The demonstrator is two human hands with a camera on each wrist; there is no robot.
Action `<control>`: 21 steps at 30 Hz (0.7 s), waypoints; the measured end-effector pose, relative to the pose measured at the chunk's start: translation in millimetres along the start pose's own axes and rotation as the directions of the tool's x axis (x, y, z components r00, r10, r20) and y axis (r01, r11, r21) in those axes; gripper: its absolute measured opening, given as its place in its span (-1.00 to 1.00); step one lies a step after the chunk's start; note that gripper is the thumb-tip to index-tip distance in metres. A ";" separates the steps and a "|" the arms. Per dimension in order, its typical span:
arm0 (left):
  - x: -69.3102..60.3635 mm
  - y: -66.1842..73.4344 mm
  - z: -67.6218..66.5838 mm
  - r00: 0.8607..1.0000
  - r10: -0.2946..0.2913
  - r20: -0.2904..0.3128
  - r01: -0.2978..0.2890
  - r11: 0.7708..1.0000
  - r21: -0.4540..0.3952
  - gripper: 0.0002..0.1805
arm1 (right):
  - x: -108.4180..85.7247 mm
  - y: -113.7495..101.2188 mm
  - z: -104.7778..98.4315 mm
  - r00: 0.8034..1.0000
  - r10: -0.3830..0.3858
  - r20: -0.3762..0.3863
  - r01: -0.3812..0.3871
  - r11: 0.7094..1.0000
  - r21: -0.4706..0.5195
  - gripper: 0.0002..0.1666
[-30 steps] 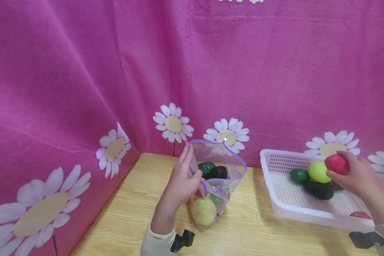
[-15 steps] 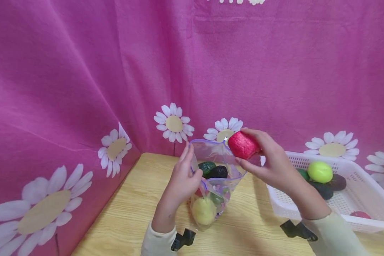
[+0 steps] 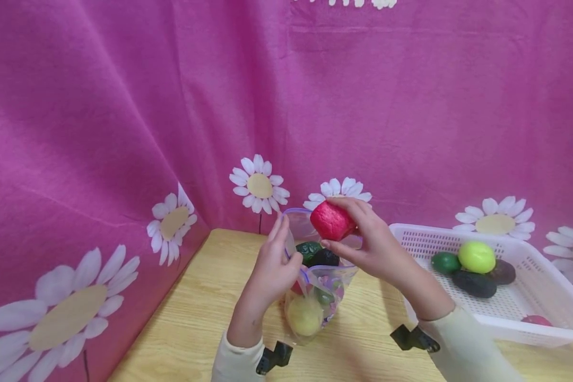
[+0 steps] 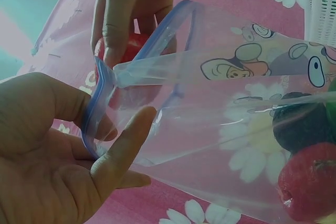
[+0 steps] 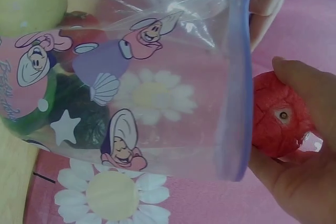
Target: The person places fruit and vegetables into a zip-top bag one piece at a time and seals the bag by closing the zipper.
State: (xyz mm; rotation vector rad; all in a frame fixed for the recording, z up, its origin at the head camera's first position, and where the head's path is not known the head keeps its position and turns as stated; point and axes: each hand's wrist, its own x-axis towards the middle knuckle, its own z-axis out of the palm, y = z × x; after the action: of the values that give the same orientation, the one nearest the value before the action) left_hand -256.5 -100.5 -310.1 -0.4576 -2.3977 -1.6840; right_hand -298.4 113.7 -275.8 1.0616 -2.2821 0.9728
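A clear zip bag [image 3: 331, 276] with a purple rim stands on the table, holding a pale yellow-green fruit [image 3: 304, 315], dark green ones and a red one [image 4: 308, 182]. My left hand [image 3: 272, 270] pinches the bag's left rim between thumb and fingers, as the left wrist view [image 4: 68, 156] also shows. Over the bag's mouth, my right hand [image 3: 374, 244] grips a red fruit [image 3: 331, 220]. In the right wrist view that red fruit [image 5: 281, 115] is beside the purple rim, between the thumb and fingers of the right hand [image 5: 310, 182].
To the right a white perforated basket [image 3: 544, 265] holds a bright yellow-green fruit [image 3: 476, 257], a green one [image 3: 445, 262], dark ones [image 3: 475, 284] and a red one [image 3: 537, 320]. A pink flowered cloth [image 3: 387, 106] hangs behind the wooden table [image 3: 210, 297].
My right hand has carried the red fruit left from the basket to above the bag's mouth. The left hand has kept its hold on the rim.
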 end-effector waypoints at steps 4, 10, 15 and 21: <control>0.4 0.3 -0.4 1.000 -0.006 0.002 0.006 1.000 0.004 -0.15 | -1.8 3.4 4.4 1.000 -0.015 0.024 0.015 0.999 -0.028 -0.07; -0.5 1.2 -1.2 1.000 -0.015 -0.009 0.015 1.000 0.020 -0.16 | -5.4 4.9 6.9 0.998 -0.048 0.049 0.049 0.999 -0.019 -0.13; -0.8 0.8 -1.8 1.000 -0.020 -0.017 0.020 0.999 0.025 -0.17 | -8.4 5.5 6.6 0.998 -0.017 0.065 0.019 0.999 -0.038 -0.20; -0.5 1.3 -2.4 0.999 -0.027 -0.020 0.027 0.999 0.026 -0.17 | -11.2 7.4 7.7 0.997 -0.011 0.070 0.016 0.998 -0.067 -0.25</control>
State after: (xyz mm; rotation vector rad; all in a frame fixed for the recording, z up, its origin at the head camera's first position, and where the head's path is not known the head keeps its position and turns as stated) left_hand -255.6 -102.5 -308.3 -0.4050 -2.4202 -1.6576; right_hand -298.1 116.7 -291.0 1.0973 -2.3434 0.8600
